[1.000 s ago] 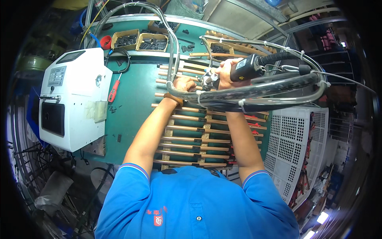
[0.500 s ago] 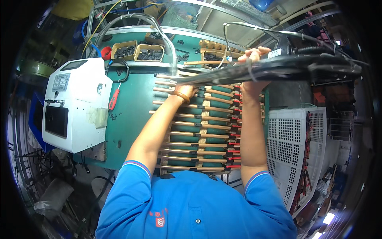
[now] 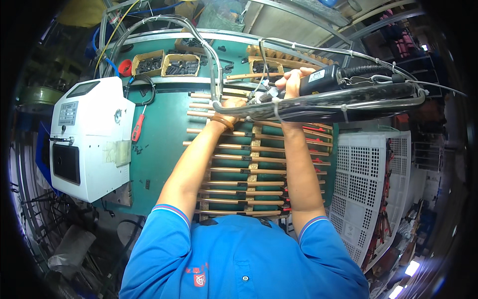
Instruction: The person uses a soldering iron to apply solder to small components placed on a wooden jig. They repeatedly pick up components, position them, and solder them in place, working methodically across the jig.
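- The green workbench (image 3: 164, 144) is the landmark: a flat, matte, painted surface with a pale metal rail along its far edge.
- On the bench's middle lie rows of thin copper rods (image 3: 234, 172), smooth and shiny, laid parallel like ladder rungs, with dark clips at their centres and red tips at the bench's right side.
- Over the far end of those rows hangs a black handheld tool (image 3: 328, 79), a chunky, rounded handle with a pale label, trailing a thick bundle of grey hoses and cables (image 3: 348, 102) that sweeps off past the bench's right edge.
- The right hand (image 3: 294, 79) is curled tight around the front of the tool's handle, fingers fully wrapped.
- The left hand (image 3: 234, 105) sits at the tool's tip, just above the farthest rods; a brownish band circles its wrist. The hose bundle crosses it, so how far it is open, and whether it grips anything, cannot be told.
- At the bench's left edge stands a white boxy machine (image 3: 92, 139), smooth-cased, with a dark window and a small panel.
- Between that machine and the rods lies a red-handled screwdriver (image 3: 138, 127).
- Along the bench's far edge sit two cardboard trays (image 3: 164, 64) of small dark parts.
- Beside the bench's right edge stands a white perforated plastic crate (image 3: 371, 179).
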Tool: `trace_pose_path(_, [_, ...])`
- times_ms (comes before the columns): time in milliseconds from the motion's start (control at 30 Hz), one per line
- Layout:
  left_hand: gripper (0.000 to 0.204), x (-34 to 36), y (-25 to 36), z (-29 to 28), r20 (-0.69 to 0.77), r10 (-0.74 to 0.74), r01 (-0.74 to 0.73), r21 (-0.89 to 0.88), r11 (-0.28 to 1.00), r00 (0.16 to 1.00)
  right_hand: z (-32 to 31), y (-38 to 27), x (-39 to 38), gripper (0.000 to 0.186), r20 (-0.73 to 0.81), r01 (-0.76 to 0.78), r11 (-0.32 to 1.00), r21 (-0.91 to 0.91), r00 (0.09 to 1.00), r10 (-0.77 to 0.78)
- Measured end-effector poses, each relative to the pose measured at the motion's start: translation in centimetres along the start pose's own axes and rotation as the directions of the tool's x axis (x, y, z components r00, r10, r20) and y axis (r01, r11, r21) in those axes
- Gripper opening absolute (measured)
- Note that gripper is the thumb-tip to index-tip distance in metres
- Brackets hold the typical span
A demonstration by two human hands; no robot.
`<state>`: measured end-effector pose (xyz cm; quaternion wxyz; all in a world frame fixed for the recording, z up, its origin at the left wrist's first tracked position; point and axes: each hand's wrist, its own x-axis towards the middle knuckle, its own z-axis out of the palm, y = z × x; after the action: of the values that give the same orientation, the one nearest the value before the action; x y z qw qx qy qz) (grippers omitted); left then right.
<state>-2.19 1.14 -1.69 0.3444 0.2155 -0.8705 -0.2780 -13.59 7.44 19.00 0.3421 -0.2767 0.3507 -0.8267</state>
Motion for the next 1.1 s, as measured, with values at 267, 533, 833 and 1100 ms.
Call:
trace_pose_path(267, [0.015, 0.6, -1.3, -0.1, 0.218, -0.121, 0.155, -0.146, 0.977, 0.968, -0.1, 0.7, 0.0, 0.019, 0.032, 0.137, 0.933, -0.334, 0.991, -0.134])
trace_pose_path(533, [0.019, 0.7, 0.2, -1.8, 0.187, -0.161, 0.180, -0.089, 0.980, 0.969, 1.0, 0.6, -0.5, 0.013, 0.042, 0.181, 0.874, -0.451, 0.982, -0.182])
trace_pose_path(833, [0.019, 0.5, -1.2, -2.3, 0.241, -0.229, 0.301, -0.327, 0.896, 0.943, -0.4, 1.9, -0.1, 0.032, 0.300, 0.330, 0.850, -0.410, 0.929, -0.216])
trace_pose_path(1100, [0.015, -0.5, -1.1, -2.9, 0.099, -0.114, 0.136, -0.261, 0.956, 0.989, 0.4, 1.8, -1.0, 0.023, 0.125, -0.085, 0.996, -0.006, 0.988, 0.085])
